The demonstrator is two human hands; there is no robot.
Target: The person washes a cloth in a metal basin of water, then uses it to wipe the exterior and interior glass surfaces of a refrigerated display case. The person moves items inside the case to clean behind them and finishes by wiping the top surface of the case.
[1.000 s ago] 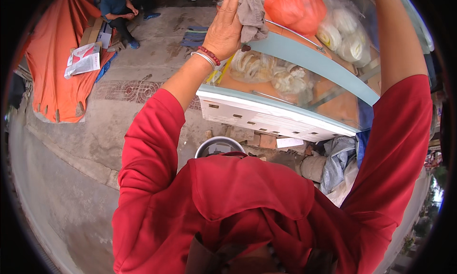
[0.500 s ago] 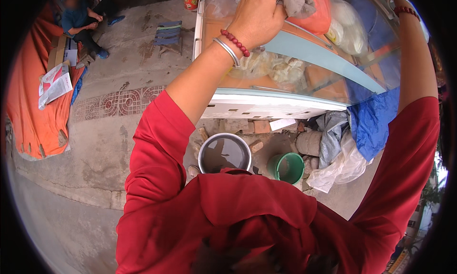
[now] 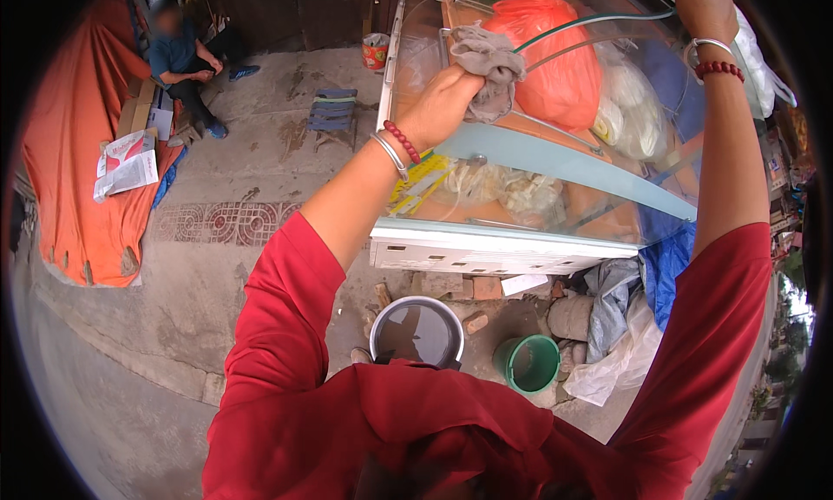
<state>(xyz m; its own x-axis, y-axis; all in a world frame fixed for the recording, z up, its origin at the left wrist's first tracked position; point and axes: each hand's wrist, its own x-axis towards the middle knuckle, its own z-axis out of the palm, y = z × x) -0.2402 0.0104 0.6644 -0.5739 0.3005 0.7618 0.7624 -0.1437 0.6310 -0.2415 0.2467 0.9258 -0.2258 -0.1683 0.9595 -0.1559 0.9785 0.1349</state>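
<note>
My left hand (image 3: 444,109) is closed on a crumpled grey cloth (image 3: 491,70), held against the glass of a display case. Just right of the cloth runs the greenish edge of a glass panel (image 3: 599,18). My right hand (image 3: 707,12) is at the far right end of that edge and appears to grip it; the fingertips are partly cut off by the frame's top. Through the glass I see a red plastic bag (image 3: 555,75), a clear bag with pale contents (image 3: 629,109) and more pale food in clear bags (image 3: 529,194).
Below the case stand a metal basin (image 3: 416,331) of dark water and a green bucket (image 3: 529,364), with bricks (image 3: 488,287) behind. A blue stool (image 3: 334,111) stands to the left. Farther left, a person (image 3: 186,62) sits near an orange tarp (image 3: 74,153).
My view has shifted, so the case and basin sit lower. My left hand with the cloth is now lower in view, and my right hand has come into view at the glass edge.
</note>
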